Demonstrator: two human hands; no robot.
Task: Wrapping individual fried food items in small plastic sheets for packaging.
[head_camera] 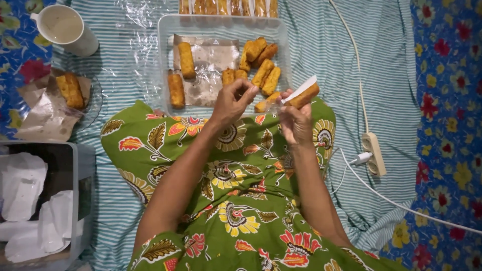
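Observation:
My right hand point(295, 120) holds a golden fried roll point(303, 95) partly wrapped in white paper, just above my green flowered lap point(221, 170). My left hand point(232, 103) pinches the edge of a clear plastic wrap between the two hands, close to another roll point(264, 104). Right beyond my hands lies a clear plastic tray point(165, 55) with several fried rolls point(261, 60) on oily brown paper.
A white cup point(65, 27) of pale liquid stands far left. Below it a glass dish point(93, 103) holds two rolls on brown paper. A grey box point(75, 165) with white papers sits near left. A power strip point(374, 150) and white cables lie right.

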